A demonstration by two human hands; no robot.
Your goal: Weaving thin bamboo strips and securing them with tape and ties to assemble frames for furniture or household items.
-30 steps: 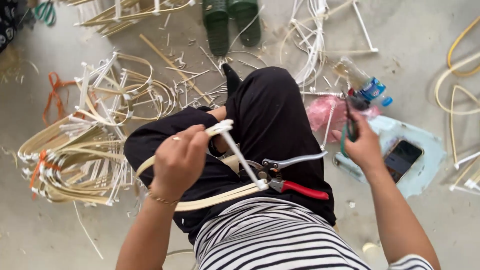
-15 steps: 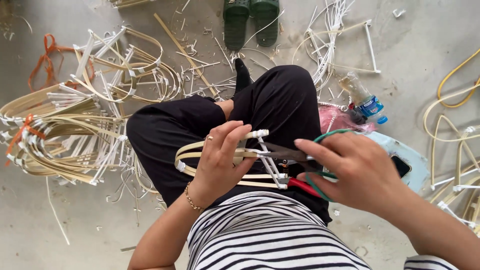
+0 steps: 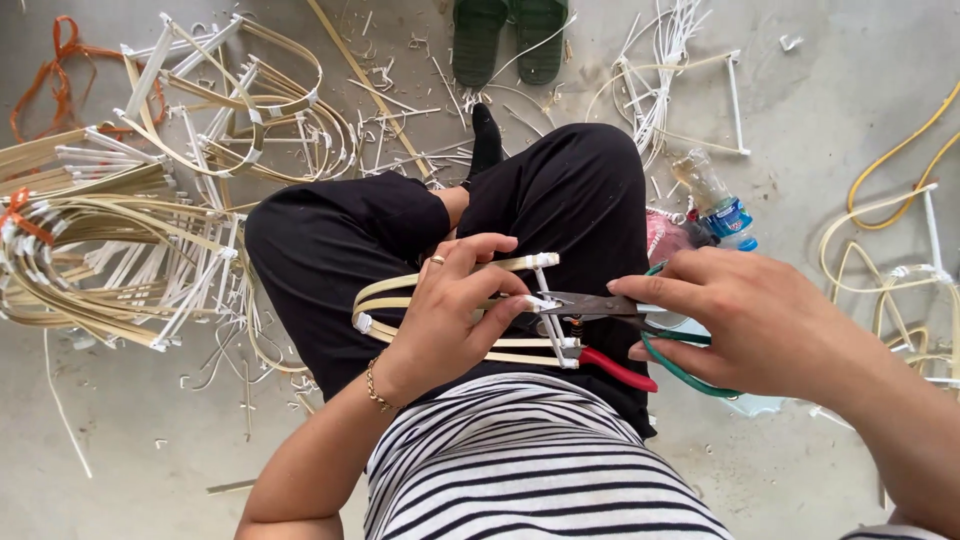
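1. The left hand [image 3: 455,315] is curling over a pale bamboo frame [image 3: 440,300] bound with white ties, fingers wrapped across its strips and the thumb tucking under, right above the lap.
2. The frame is lying across the black trousers [image 3: 400,240], its rounded end pointing to the person's left and its white cross pieces [image 3: 548,310] standing just beside the fingertips.
3. The right hand [image 3: 745,320] is gripping green-handled scissors [image 3: 600,303], fingers pressed together around the green loop [image 3: 680,365], with the thumb lying along the top.
4. The dark blades are pointing at the white tie on the frame and touching it; whether they are parted or closed, I cannot tell.
5. Red-handled pliers [image 3: 615,368] are resting on the lap just under the frame, untouched by either hand.
6. On the concrete floor [image 3: 120,440] to the left, a heap of finished bamboo frames [image 3: 110,250] is piling up, with an orange cord [image 3: 55,60] beyond it.
7. A pair of green sandals [image 3: 505,35] is sitting at the top, past the knee.
8. A plastic bottle with a blue label [image 3: 715,205] is lying near the right knee, and yellow strips [image 3: 900,150] are curving off at the right edge.
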